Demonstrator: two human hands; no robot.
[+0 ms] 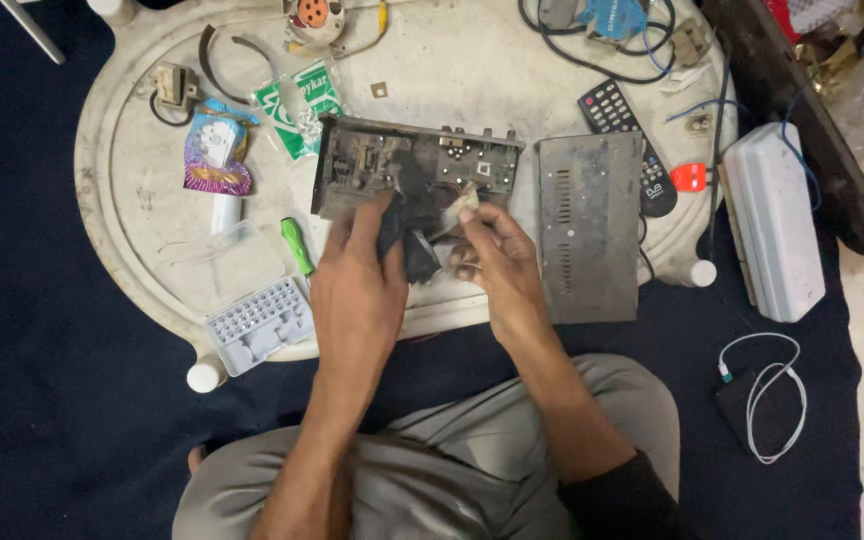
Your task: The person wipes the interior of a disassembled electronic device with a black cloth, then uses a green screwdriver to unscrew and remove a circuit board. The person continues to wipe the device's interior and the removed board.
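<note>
Left hand [357, 285]: a dark cloth [407, 245] is being pinched — fingers closed on it.
Right hand [500, 262]: a pale brush [460, 207] is being gripped over the open circuit box [412, 170].
Metal cover [589, 225]: lying at 3 o'clock on the table [452, 70].

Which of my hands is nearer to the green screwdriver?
Left. Your left hand lies just right of the green screwdriver, nearly touching it. Your right hand is farther right, beyond the left, at the open circuit box.

The left hand [357, 290] and a dark cloth [407, 235] are covering the board's [422, 165] middle and near edge. The right hand's fingers [472, 215] are hiding most of a pale wad [462, 203]. The remote [617, 110] is lying partly under the metal lid [589, 225]. The top edge is cutting off the cables [592, 40].
</note>
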